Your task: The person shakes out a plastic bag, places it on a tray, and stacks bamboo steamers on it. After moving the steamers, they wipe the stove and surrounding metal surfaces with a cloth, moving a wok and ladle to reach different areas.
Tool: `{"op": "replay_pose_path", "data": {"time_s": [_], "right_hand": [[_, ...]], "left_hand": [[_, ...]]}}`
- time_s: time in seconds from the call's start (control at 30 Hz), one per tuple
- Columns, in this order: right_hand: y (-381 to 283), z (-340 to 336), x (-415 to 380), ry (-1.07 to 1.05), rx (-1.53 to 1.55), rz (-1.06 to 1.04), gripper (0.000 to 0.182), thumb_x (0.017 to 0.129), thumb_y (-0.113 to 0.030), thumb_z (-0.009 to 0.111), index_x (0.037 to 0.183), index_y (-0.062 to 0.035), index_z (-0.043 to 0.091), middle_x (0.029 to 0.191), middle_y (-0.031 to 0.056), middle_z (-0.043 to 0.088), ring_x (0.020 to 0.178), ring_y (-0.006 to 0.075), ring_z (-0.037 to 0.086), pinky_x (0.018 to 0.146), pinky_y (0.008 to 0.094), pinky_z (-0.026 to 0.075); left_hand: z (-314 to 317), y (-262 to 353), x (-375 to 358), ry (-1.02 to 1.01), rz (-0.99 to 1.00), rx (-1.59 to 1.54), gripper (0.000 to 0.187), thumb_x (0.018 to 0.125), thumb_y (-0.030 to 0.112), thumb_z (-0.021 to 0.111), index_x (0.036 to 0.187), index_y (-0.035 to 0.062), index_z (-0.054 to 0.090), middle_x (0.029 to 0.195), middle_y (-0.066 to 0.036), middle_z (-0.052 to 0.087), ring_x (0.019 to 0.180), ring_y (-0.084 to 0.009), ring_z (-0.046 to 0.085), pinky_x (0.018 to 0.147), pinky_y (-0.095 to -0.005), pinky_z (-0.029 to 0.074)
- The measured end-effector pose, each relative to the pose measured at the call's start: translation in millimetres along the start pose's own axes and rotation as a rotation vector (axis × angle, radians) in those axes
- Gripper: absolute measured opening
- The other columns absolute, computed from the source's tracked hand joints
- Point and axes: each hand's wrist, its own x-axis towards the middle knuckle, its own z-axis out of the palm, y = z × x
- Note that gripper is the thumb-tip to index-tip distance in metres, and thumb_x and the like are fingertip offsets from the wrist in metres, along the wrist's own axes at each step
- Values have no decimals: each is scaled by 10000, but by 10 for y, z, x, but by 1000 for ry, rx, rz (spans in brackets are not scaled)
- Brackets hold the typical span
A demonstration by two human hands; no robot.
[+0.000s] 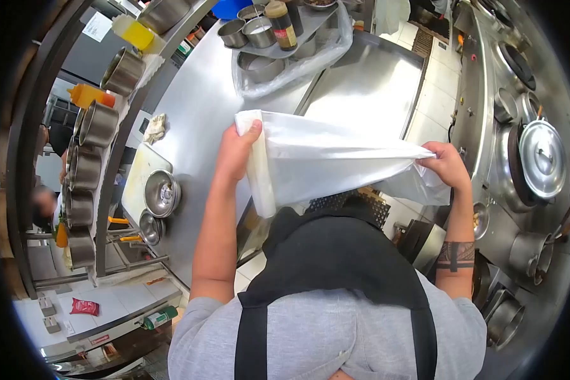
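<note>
A roll of clear plastic bags [258, 171] stands near the middle of the head view, and my left hand [237, 149] is wrapped round its upper part with the thumb on top. From the roll a sheet of thin plastic [335, 149] stretches across to the right. Its far end is bunched in the fingers of my right hand [445, 163], and a loose corner hangs below that hand. Both hands are in front of my black apron [342, 253], over the edge of the steel counter [202, 82].
Metal pots and a sauce bottle [281, 25] stand on a plastic-covered shelf ahead. Left are steel bowls [161, 193], a cutting board [136, 202] and a rack of pots [82, 168]. The stove to the right holds a lidded pot [543, 158]. Another person [43, 206] is partly visible far left.
</note>
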Motion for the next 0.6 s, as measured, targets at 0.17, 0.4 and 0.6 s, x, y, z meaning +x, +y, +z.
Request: {"op": "replay_pose_path", "data": {"time_s": [0.17,0.4,0.6], "right_hand": [[359,-583,290,42,132,-20,142,846,-62,729,960,23,739,866,12,719,839,103,622,793,283,500],[567,-767,450,57,185,-3,178,856,-72,709,998,30,742,858,39,719,825,119,632,799,292,504],[193,-731,540,174,160,-65,207,856,-52,705,1049,13,740,874,40,735,804,155,652,786,294,506]], "left_hand": [[450,307,166,-66,174,-299,302,1057,214,624,1264,-5,609,1134,-73,702,965,-142,660,890,-319,534],[515,310,511,-69,158,-224,248,1083,183,563,1253,6,599,1135,-59,694,979,-135,656,921,-305,518],[890,111,904,-162,327,-3,206,1070,157,538,1219,28,596,1102,-88,683,999,-174,634,920,-333,507]]}}
